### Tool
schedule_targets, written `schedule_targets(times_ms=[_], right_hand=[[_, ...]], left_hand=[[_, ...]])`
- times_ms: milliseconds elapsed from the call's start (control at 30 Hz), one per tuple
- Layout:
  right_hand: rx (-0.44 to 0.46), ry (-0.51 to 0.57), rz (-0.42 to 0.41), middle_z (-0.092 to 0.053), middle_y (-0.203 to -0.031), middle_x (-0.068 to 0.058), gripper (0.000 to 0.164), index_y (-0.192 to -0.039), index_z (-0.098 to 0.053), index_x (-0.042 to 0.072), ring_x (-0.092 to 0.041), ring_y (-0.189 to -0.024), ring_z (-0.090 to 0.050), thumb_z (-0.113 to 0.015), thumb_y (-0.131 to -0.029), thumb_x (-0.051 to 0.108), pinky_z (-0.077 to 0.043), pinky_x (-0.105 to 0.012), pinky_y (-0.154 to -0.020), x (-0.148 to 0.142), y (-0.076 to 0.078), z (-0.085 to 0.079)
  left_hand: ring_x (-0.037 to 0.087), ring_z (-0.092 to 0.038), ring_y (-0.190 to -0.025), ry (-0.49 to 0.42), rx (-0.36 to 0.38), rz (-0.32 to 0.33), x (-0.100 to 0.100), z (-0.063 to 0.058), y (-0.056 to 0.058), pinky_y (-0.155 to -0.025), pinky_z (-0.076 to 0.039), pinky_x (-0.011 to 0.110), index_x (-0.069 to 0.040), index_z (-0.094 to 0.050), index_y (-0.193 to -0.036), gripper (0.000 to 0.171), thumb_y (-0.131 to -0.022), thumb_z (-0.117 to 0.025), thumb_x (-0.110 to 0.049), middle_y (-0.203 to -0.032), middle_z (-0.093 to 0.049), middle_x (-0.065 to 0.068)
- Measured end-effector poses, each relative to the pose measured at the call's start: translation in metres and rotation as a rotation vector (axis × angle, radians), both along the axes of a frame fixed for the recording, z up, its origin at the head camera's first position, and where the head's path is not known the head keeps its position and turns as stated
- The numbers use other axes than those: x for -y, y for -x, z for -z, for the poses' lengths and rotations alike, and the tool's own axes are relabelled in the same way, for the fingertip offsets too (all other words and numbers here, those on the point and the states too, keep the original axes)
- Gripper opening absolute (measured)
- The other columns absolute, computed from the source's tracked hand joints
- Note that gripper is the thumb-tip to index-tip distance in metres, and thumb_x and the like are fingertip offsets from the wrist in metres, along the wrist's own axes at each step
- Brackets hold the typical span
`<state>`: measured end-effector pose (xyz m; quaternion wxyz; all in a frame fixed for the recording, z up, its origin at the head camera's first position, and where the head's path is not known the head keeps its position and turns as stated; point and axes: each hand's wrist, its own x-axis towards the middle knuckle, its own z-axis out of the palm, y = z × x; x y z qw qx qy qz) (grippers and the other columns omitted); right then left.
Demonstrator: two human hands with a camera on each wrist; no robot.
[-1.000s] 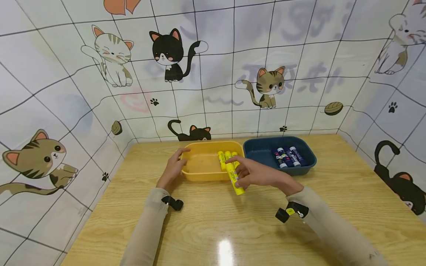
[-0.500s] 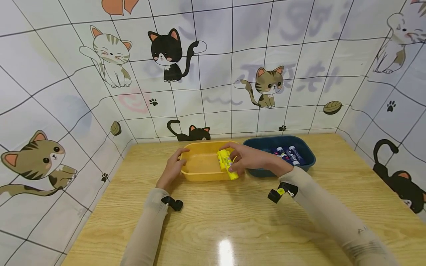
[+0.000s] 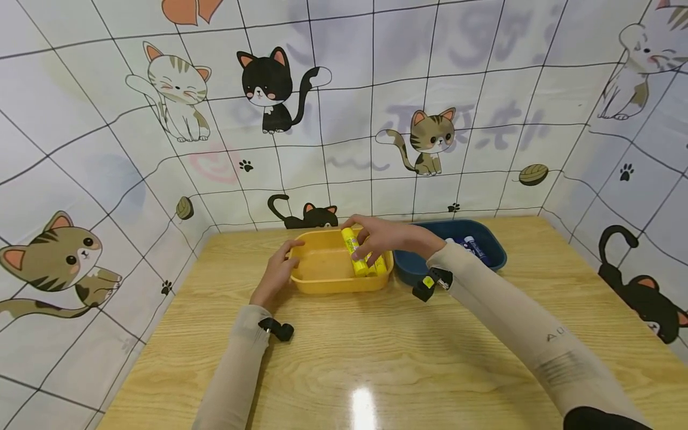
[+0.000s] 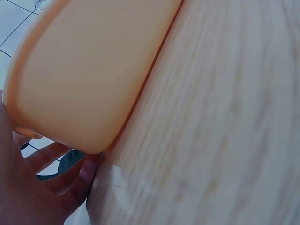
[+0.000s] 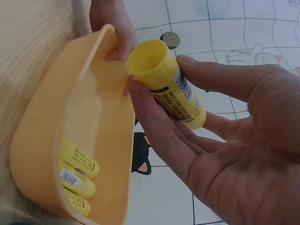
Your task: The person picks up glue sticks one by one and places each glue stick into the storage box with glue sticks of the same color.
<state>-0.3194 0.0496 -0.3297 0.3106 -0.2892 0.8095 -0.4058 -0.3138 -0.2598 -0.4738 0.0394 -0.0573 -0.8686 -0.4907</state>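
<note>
My right hand (image 3: pixel 378 235) pinches a yellow glue stick (image 5: pixel 176 86) between thumb and fingers, tilted above the right half of a yellow plastic bin (image 3: pixel 328 285). In the right wrist view, the stick's hollow end faces the camera. Three more yellow glue sticks (image 5: pixel 77 180) lie side by side in the bin; in the head view the hand and held stick partly cover them. At the bin's left end, my left hand (image 3: pixel 275 272) grips the rim; the left wrist view shows its fingers (image 4: pixel 70 180) against the end wall.
A dark blue bin (image 3: pixel 497 254) stands right of the yellow one, holding several dark blue sticks with white caps (image 3: pixel 475 248), partly hidden by the right forearm. Both bins sit on a wooden table (image 3: pixel 333 346) before a cat-patterned wall covering (image 3: pixel 355 89).
My right hand has carried the glue stick up, left and away from me, from the yellow bin's front edge to above its inside. The left hand has stayed at the rim.
</note>
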Motion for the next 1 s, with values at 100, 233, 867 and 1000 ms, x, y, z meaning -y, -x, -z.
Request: schedule_targets(times_ms=[100,233,867,1000], right_hand=[[0.002,-0.024,-0.003,-0.057,-0.130,-0.027,0.073,-0.156,-0.026,0.013,-0.031,-0.101,-0.073,-0.069,-0.097,0.010,-0.060,-0.048,-0.090,0.004,0.008,-0.001],[0.047,-0.056,0.016,-0.060,-0.127,-0.025,0.071,-0.155,-0.025,0.010,-0.031,-0.105,-0.071,-0.068,-0.098,0.008,-0.060,-0.047,-0.092,0.011,0.017,-0.001],[0.110,-0.186,0.107,-0.068,-0.119,-0.020,0.074,-0.159,-0.025,0.007,-0.032,-0.097,-0.075,-0.068,-0.098,0.010,-0.058,-0.047,-0.096,0.038,0.047,0.014],[0.136,-0.218,0.115,-0.068,-0.120,-0.021,0.069,-0.158,-0.026,0.005,-0.031,-0.096,-0.075,-0.064,-0.100,0.008,-0.059,-0.044,-0.093,0.040,0.056,0.014]], left_hand=[[0.034,-0.059,-0.119,0.002,-0.001,0.002,-0.001,0.000,0.000,-0.090,-0.052,0.041,-0.021,-0.054,-0.147,0.048,-0.100,-0.047,-0.013,-0.158,-0.046,0.010],[0.035,-0.059,-0.122,0.004,-0.010,0.006,-0.002,0.001,0.001,-0.093,-0.051,0.042,-0.019,-0.054,-0.147,0.048,-0.100,-0.047,-0.012,-0.159,-0.046,0.009],[0.035,-0.059,-0.120,-0.005,-0.018,-0.004,-0.001,0.002,0.003,-0.090,-0.051,0.041,-0.021,-0.056,-0.144,0.048,-0.098,-0.048,-0.011,-0.157,-0.048,0.008],[0.034,-0.060,-0.117,-0.009,-0.011,-0.010,0.002,0.004,0.005,-0.087,-0.051,0.039,-0.022,-0.057,-0.144,0.048,-0.098,-0.048,-0.013,-0.157,-0.048,0.007]])
